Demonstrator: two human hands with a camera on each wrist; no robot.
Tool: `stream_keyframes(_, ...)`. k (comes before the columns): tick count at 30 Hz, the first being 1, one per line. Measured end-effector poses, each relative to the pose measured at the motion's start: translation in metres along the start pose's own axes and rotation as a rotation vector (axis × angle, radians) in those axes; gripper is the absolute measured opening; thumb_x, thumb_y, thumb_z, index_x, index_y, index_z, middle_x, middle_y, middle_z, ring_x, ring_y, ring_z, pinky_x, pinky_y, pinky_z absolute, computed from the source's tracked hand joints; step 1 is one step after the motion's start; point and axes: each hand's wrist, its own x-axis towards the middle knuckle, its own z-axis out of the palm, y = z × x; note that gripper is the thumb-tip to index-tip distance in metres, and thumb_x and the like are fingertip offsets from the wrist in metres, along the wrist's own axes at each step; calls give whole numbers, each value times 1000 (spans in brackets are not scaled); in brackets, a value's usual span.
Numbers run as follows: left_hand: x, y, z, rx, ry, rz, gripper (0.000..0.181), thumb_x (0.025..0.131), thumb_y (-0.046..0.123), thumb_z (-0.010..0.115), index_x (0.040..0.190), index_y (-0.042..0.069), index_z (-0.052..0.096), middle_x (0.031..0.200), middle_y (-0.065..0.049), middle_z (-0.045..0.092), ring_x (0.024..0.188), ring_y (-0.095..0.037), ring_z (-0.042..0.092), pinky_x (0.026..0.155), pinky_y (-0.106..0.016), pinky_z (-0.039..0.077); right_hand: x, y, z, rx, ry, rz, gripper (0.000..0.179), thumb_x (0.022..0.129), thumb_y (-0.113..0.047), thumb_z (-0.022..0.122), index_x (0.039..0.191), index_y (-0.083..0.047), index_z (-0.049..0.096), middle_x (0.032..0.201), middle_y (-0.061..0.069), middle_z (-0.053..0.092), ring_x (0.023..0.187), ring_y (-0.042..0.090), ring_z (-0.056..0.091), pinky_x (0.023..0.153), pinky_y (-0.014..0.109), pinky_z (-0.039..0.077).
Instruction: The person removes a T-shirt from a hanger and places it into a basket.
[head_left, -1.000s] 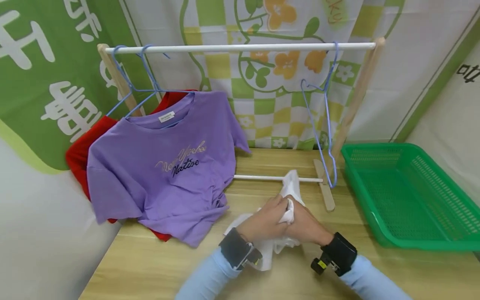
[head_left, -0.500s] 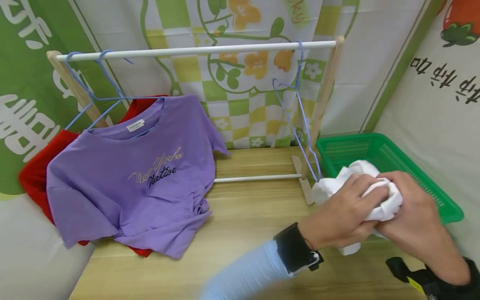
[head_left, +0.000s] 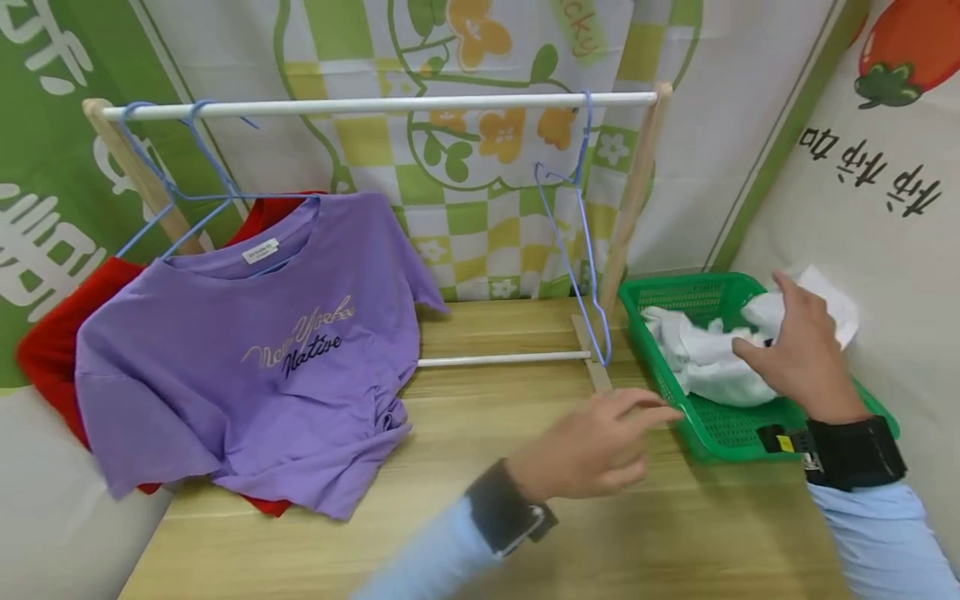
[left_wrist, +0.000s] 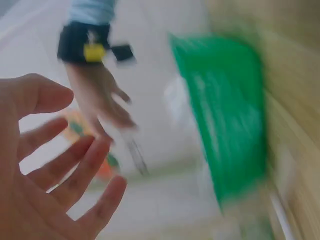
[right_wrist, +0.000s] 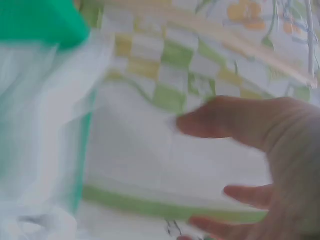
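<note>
A crumpled white garment [head_left: 720, 367] lies in the green plastic basket [head_left: 720, 446], part of it draped over the far right rim. Above it my right hand [head_left: 806, 350] hovers with fingers and thumb spread, holding nothing; the right wrist view shows the thumb well apart from the fingers. My left hand [head_left: 588, 446] is over the table just left of the basket, its fingers loosely bent and pointing at the near left rim. Nothing is in that hand, and in the left wrist view its fingers [left_wrist: 85, 170] are splayed apart.
A clothes rack [head_left: 375, 105] with a white bar stands behind. On it hang a purple T-shirt [head_left: 255, 358] and a red garment [head_left: 52, 325] at left, and bare blue hangers [head_left: 588, 258] at right. The wooden table [head_left: 465, 517] extends in front.
Both hands carried the bunched white garment right from the table to the basket and let go of it. The left hand has since drawn back left; the view has turned right.
</note>
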Motion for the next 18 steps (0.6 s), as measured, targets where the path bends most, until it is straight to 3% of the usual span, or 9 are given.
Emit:
stream_keyframes(2, -40, -23, -23, 41, 45, -78, 50, 96, 17, 72, 144, 9, 60, 138, -9, 67, 119, -17, 68, 105, -24, 53, 10, -5, 19, 126, -49, -43, 95, 100, -27, 69, 169, -4, 9, 165, 41, 20, 147, 65, 25, 106, 80, 30)
stream_keyframes(4, -75, -45, -58, 124, 160, -197, 44, 93, 13, 74, 136, 8, 66, 130, -9, 71, 112, -20, 71, 100, -29, 57, 27, -8, 38, 246, -96, -87, 91, 103, -36, 67, 170, -11, 11, 168, 34, 22, 152, 57, 25, 112, 75, 30)
stream_keyframes(8, -126, -83, -140, 338, 511, -455, 36, 90, 7, 70, 125, 6, 71, 122, -14, 71, 113, -35, 66, 99, -50, 53, 72, -4, 72, 469, -140, -78, 88, 102, -51, 64, 169, -34, 10, 176, 15, 20, 161, 38, 24, 124, 62, 28)
stream_keyframes(10, -147, -99, -177, 457, 670, -585, 37, 90, 9, 66, 127, 4, 70, 125, -19, 68, 116, -42, 61, 97, -58, 47, 90, -18, 80, 560, -135, -53, 88, 101, -55, 64, 168, -39, 9, 176, 10, 21, 162, 33, 25, 126, 58, 29)
stream_keyframes(12, -167, -113, -208, 555, 785, -730, 39, 93, 13, 62, 131, 5, 68, 131, -21, 64, 122, -44, 56, 96, -62, 43, 104, -42, 83, 651, -83, -27, 86, 100, -53, 66, 168, -36, 16, 169, 9, 35, 156, 28, 38, 121, 51, 37)
stream_keyframes(15, -198, -127, -240, 619, 828, -951, 44, 98, 20, 58, 139, 4, 63, 142, -22, 58, 135, -44, 49, 107, -64, 37, 119, -81, 96, 839, 62, 12, 65, 98, -37, 73, 155, -26, 44, 137, -1, 63, 126, 14, 62, 106, 31, 47)
stream_keyframes(18, -224, -134, -257, 621, 787, -1113, 45, 102, 24, 56, 141, 3, 61, 145, -23, 57, 139, -43, 47, 114, -65, 32, 134, -105, 121, 1060, 214, 47, 19, 94, -18, 73, 113, -20, 71, 90, -14, 71, 82, 2, 67, 78, 19, 53)
